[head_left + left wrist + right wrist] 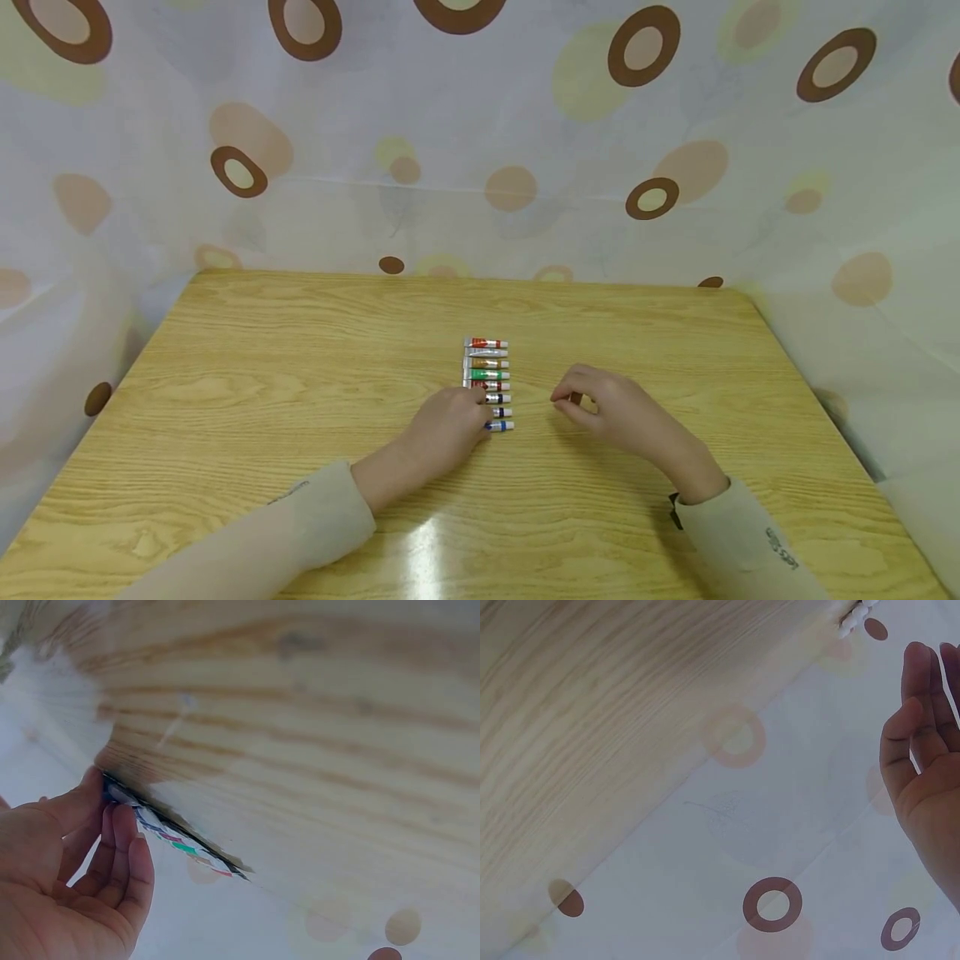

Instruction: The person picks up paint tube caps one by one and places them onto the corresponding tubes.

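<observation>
Several small paint tubes lie side by side in a column at the middle of the table, their white caps to the right. At the far end is a red paint tube (487, 343), with a green paint tube (489, 375) midway. My left hand (448, 429) pinches the nearest one, a blue paint tube (499, 426), between thumb and fingers and covers the left parts of the nearer tubes. In the left wrist view, the thumb (79, 801) lies against the near end of the row. To the right of the caps, my right hand (618, 408) hovers with loosely bent fingers, holding nothing.
The wood-grain table (315, 333) has a patterned white cloth (465, 225) hanging behind it and along both sides. A bright light reflection (423, 554) shows near the front of the table.
</observation>
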Demonstrator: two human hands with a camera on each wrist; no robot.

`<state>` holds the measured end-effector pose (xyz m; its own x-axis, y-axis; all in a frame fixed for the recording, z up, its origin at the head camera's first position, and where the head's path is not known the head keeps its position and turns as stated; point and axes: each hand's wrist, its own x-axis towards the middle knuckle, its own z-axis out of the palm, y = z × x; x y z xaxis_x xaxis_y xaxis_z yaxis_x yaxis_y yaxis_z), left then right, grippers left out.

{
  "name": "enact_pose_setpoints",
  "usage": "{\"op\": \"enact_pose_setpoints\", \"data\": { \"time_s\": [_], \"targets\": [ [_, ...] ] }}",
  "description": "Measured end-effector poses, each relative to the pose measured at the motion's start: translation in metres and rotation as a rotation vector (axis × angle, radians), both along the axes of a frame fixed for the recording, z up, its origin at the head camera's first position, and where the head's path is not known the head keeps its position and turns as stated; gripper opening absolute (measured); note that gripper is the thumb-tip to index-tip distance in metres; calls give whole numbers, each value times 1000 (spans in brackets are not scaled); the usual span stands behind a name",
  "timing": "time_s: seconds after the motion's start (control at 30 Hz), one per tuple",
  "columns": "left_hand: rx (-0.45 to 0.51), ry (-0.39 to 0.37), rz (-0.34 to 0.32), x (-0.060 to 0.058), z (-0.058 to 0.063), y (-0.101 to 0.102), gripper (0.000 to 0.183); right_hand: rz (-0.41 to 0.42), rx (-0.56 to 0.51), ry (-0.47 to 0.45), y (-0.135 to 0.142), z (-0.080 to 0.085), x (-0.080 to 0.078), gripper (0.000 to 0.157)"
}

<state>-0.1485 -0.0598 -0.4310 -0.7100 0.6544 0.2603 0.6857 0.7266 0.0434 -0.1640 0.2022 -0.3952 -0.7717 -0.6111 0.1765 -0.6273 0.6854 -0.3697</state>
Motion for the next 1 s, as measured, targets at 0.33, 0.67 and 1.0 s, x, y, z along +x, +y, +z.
{"op": "enact_pose_setpoints", "data": {
  "time_s": [0.33, 0.67, 1.0],
  "targets": [
    [2, -13, 10, 0, -1, 0, 15, -10, 6, -4, 0, 0, 0, 5],
    [21, -18, 15, 0, -1, -1, 14, -8, 7, -15, -1, 2, -1, 6],
    [5, -28, 24, 0, 1, 0, 14, -2, 9, -7, 0, 2, -2, 5]
  ]
}}
